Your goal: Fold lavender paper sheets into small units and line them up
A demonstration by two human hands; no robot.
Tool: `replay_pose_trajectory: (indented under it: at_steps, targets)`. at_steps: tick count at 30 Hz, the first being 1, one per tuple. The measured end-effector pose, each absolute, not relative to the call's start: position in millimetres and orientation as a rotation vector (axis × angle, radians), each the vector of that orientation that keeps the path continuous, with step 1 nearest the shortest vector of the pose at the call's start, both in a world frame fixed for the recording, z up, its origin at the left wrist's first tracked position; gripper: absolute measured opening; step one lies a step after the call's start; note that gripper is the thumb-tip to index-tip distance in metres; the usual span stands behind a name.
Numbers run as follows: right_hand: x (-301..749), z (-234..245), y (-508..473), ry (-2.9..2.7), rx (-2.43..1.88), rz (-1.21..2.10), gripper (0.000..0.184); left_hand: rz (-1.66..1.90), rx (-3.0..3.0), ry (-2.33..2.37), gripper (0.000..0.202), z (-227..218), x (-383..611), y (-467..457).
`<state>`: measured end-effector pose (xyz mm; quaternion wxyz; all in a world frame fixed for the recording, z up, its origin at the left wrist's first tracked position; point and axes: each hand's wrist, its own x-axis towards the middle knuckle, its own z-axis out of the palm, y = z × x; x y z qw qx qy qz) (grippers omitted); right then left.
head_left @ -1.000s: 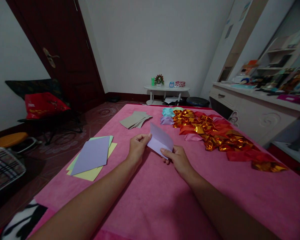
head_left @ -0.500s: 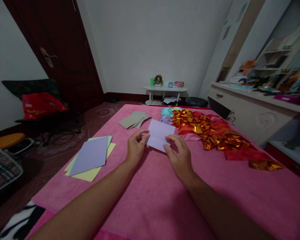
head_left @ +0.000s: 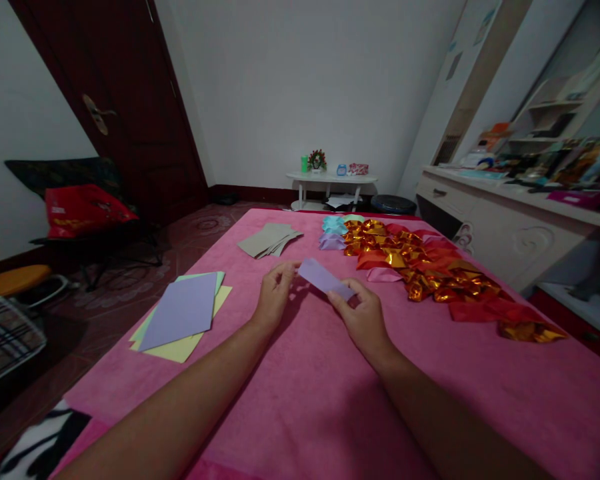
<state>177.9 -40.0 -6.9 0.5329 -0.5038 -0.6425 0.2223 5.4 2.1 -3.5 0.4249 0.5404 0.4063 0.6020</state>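
Observation:
A purple sheet of paper (head_left: 323,277), folded over into a narrow strip, is held just above the pink cloth. My right hand (head_left: 357,310) pinches its right end between thumb and fingers. At the strip's left end is my left hand (head_left: 276,290), its fingers closed at the paper's edge and partly blurred. Left of my hands lies a stack of coloured paper, with a purple sheet (head_left: 183,312) on top of a yellow sheet (head_left: 180,350) and a green one. Farther back is a fanned pile of grey paper pieces (head_left: 270,240).
Gold and red folded pieces (head_left: 430,267) cover the right of the pink cloth (head_left: 300,400). Folded blue and purple papers (head_left: 333,240) sit at their far left. A cluttered dresser (head_left: 470,193) stands on the right; a chair holds a red bag (head_left: 85,210).
The purple sheet has gone from an opened sheet with a crease to a folded narrow strip. Both hands stay in nearly the same place.

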Motion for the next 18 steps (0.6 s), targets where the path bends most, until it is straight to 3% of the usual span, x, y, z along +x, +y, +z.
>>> replay_pose_trajectory:
  at_steps: [5, 10, 15, 18]
  targets:
    - [177.4, -5.6, -39.8, -1.189, -0.943, 0.915, 0.019, 1.581, 1.829, 1.009, 0.030, 9.1, -0.2, 0.9]
    - [176.9, -7.0, -35.2, -1.021, -0.817, 1.067, 0.029, 1.331, 1.470, 0.930, 0.030, 16.8, 8.9, -5.5]
    - [178.2, -3.1, -36.4, -1.038, -0.807, 1.028, 0.058, 1.473, 1.245, 0.980, 0.035, 14.9, 15.9, -7.4]
    - [179.2, -3.3, -36.7, -1.141, -0.873, 0.924, 0.042, 1.567, 1.230, 1.014, 0.043, 13.4, 15.7, -8.5]
